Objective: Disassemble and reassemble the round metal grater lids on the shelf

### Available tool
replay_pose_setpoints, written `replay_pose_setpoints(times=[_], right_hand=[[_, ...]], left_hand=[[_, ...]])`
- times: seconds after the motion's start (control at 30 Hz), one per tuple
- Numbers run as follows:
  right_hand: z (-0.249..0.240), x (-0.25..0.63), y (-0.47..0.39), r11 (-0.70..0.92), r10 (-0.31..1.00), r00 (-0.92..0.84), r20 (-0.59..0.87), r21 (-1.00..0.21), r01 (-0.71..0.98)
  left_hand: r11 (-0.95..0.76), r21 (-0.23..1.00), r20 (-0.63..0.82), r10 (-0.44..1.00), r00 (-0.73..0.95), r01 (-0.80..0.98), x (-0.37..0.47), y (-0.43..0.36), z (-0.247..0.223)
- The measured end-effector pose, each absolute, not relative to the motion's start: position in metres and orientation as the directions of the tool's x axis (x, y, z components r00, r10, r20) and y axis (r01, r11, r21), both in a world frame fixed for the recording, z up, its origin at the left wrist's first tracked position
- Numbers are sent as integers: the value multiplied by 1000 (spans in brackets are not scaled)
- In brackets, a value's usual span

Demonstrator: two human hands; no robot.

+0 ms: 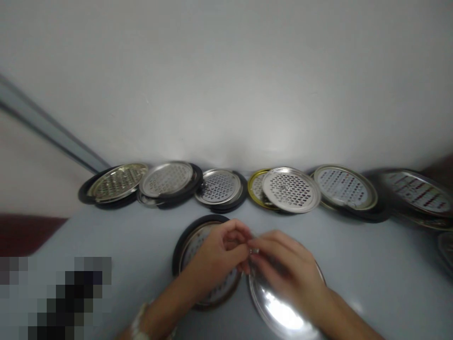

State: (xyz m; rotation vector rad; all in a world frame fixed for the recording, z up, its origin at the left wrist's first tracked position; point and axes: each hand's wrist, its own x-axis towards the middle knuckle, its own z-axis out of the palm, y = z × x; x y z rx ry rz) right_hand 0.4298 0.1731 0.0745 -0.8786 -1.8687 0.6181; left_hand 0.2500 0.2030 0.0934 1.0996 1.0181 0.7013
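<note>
My left hand [226, 250] and my right hand [288, 264] meet fingertip to fingertip. Between them shows a small shiny metal piece [254, 251], pinched by the fingers of both hands; its exact kind is too blurred to tell. Beneath my left hand and forearm lies a round perforated metal disc, like a round grater plate, with a black ring [180, 245] around it. Under my right hand is a smooth, shiny round metal disc [283, 314], partly covered by the hand. A pale band [139, 326] circles my left wrist.
Along the wall [226, 85] stretches a row of round perforated metal plates, several with black rings: one at far left [120, 182], a silver one [292, 189], a gold-rimmed one [253, 186], and one at right [417, 191]. All lie on a grey table [141, 241].
</note>
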Motion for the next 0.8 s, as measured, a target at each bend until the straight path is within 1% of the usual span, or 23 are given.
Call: replay_pose_setpoints(times=[0.23,0.33,0.43,0.57,0.67,0.73,0.8], right_hand=[[69,432,172,677,735,-384,559,-634,374],[68,435,172,707,707,-416,572,-577,408],[67,438,172,715,699,-412,585,-553,427],[71,438,174,702,712,-377,592,-580,413],[75,436,175,673,739,-327,589,-624,397],[77,435,176,644,763,-275,584,-658,389],[78,434,176,614,787,-230,572,-689,385]], left_hand=[[349,936,-331,849,411,34,246,205,92],[356,934,-323,848,420,0,247,205,93],[352,935,-299,842,449,-37,248,204,95],[348,936,-280,830,483,-56,248,203,96],[324,945,-266,833,486,-39,247,203,95],[242,970,-212,852,479,-1,247,201,96],[79,993,-112,877,467,91,248,199,98]])
